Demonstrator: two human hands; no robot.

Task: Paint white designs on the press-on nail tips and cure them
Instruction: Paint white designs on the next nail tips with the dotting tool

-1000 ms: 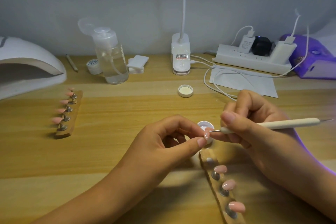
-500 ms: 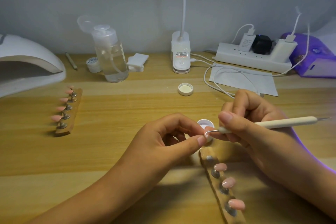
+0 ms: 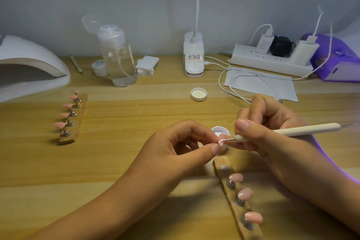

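NAIL ART IN PROGRESS: at a wooden tabletop (image 3: pixel 136 122), a person decorates a press-on nail tip (image 3: pixel 221 143), held just below frame centre. The left hand (image 3: pixel 175 148) keeps a tight grip, w/ thumb & forefinger pinching the tip and the other fingers curled under. The right hand (image 3: pixel 268 136), at 3 o'clock of the tip, has its grip closed pen-style round a cream dotting tool (image 3: pixel 303 129) nr the front of the shaft. The tool's metal point meets the tip's face, where a white mark shows.

Just behind the tip, at 12 o'clock, sits an open white pot (image 3: pixel 220 130). An upturned white lid (image 3: pixel 198 94) lies further back at 11 o'clock, well apart. At 6 o'clock of the tip, a wooden holder strip (image 3: pixel 221 161) runs twd the frame's 5 o'clock edge, carrying three pink tips (image 3: pixel 245 194) on metal studs. A second strip (image 3: pixel 81 107) w/ a row of pink tips (image 3: pixel 59 124) lies at 9 o'clock of frame. A white curing lamp (image 3: pixel 29 64) sits at the 10 o'clock edge.

Back row, from 10 to 2 o'clock: thin stick (image 3: pixel 76 63), small white jar (image 3: pixel 99 67), clear pump bottle (image 3: pixel 118 60), white pads (image 3: pixel 147 65), clip-lamp base (image 3: pixel 193 54), power strip (image 3: pixel 268 62) w/ chargers, purple box (image 3: pixel 335 58). A white sheet (image 3: pixel 272 87) w/ cables across it lies in front of the strip.
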